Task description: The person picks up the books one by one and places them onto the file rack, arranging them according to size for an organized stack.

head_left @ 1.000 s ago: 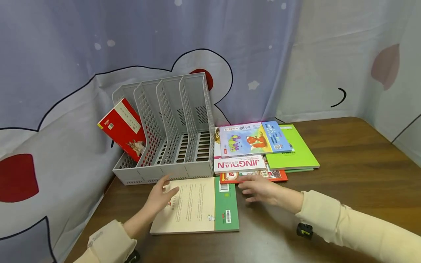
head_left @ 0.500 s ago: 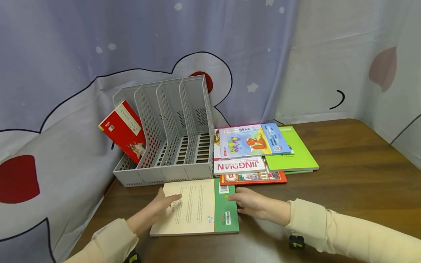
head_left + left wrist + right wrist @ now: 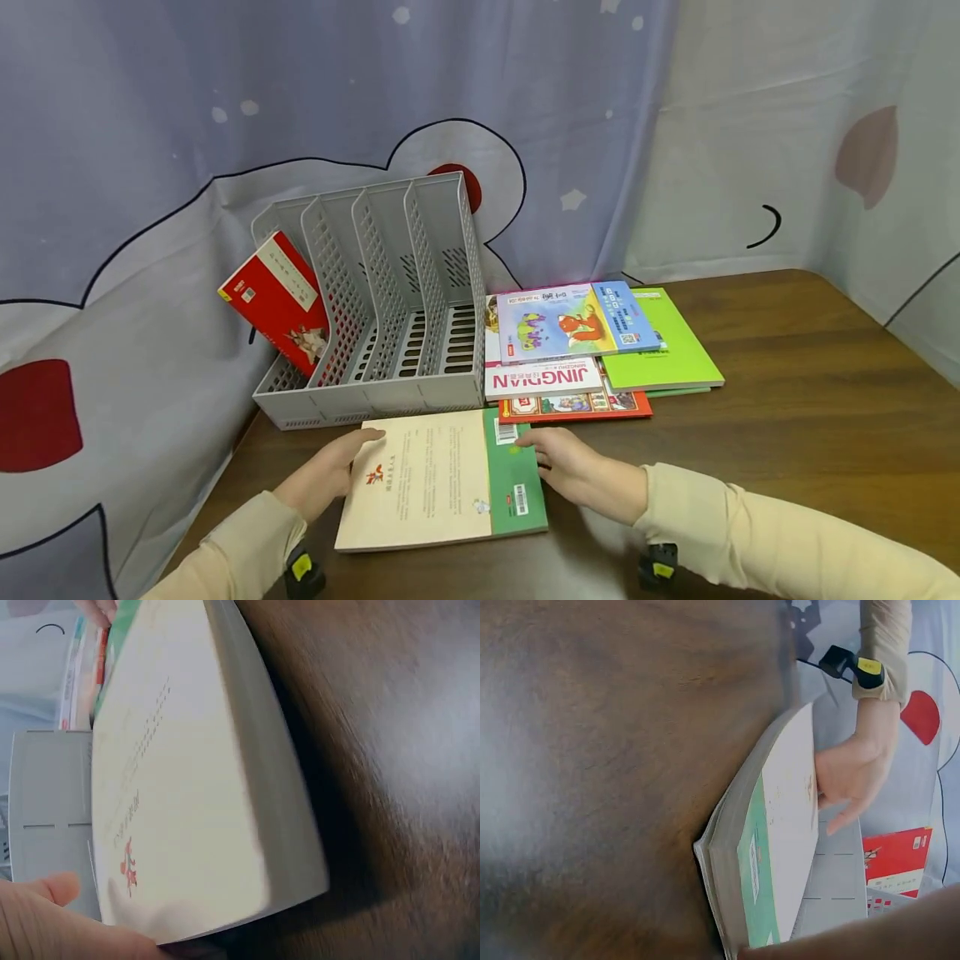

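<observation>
A thick book (image 3: 427, 483) with a cream back cover and a green strip lies flat near the front of the table, between both hands. At its left edge is my left hand (image 3: 322, 473), thumb over the cover and the other fingers down along the side, partly hidden. My right hand (image 3: 576, 467) grips the opposite edge, its thumb on the green strip near a barcode and its fingers curled at the side. In the right wrist view, the book's page block (image 3: 739, 817) faces the camera. The left wrist view shows the cover's small red figure (image 3: 129, 867).
A grey slotted file rack (image 3: 375, 396) stands right behind the book. In its leftmost compartment leans a red book (image 3: 281, 304). To the right lies a pile with a blue picture book (image 3: 573, 321), a lime-green book (image 3: 667, 342) and a red-edged book (image 3: 573, 407).
The left hand has moved from over the cover to the book's left edge. My right hand has come in to the right edge. The book has turned slightly, its left end shifting toward me.
</observation>
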Demonstrator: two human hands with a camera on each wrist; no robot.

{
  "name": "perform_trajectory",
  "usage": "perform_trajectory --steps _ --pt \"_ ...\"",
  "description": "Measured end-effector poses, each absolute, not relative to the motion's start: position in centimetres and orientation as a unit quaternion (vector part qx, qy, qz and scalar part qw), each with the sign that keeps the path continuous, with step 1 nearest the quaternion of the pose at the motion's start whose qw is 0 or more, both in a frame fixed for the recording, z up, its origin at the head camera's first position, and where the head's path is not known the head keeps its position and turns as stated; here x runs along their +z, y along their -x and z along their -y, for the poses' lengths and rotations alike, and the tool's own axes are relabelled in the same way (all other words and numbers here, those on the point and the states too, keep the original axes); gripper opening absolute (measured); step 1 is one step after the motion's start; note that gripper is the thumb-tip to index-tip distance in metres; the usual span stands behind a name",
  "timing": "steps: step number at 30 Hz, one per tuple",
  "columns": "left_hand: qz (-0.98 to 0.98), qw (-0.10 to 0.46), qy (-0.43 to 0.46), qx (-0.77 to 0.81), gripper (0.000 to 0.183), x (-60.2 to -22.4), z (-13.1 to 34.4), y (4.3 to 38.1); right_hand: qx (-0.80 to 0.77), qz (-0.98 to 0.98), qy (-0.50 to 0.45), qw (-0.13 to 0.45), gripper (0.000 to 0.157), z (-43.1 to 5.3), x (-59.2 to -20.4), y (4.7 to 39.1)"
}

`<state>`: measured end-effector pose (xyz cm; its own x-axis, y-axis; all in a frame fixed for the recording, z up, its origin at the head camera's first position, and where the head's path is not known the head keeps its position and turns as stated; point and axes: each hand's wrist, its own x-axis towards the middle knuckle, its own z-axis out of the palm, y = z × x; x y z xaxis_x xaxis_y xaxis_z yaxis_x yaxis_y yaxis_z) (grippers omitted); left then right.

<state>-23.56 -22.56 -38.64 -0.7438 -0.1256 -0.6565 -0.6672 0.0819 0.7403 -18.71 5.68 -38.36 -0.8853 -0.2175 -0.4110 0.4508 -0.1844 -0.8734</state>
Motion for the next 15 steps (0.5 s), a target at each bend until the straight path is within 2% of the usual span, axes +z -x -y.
perform_trajectory --steps 2,5,9,12,15 --pt "-0.693 0.239 0.282 0.619 0.083 -38.4 23.1 23.5 -0.759 -0.603 -0.106 0.222 0.064 -5.6 -38.5 18.7" --pt "-0.695 0.258 0.251 0.622 0.069 -37.5 24.1 23.7 -0.760 -0.592 -0.118 0.241 0.054 -5.3 -38.6 18.4" --pt "-0.732 0.222 0.175 0.620 0.047 -35.7 25.2 24.6 -0.767 -0.571 -0.115 0.270 0.048 -4.6 -38.7 17.6" --pt "-0.773 0.169 0.141 0.595 0.061 -34.2 25.2 24.9 -0.769 -0.565 -0.102 0.282 0.046 -4.4 -38.6 17.3" --pt "-0.805 0.115 0.161 0.560 0.079 -33.2 25.0 24.6 -0.771 -0.557 -0.083 0.298 0.053 -4.4 -38.3 17.2"
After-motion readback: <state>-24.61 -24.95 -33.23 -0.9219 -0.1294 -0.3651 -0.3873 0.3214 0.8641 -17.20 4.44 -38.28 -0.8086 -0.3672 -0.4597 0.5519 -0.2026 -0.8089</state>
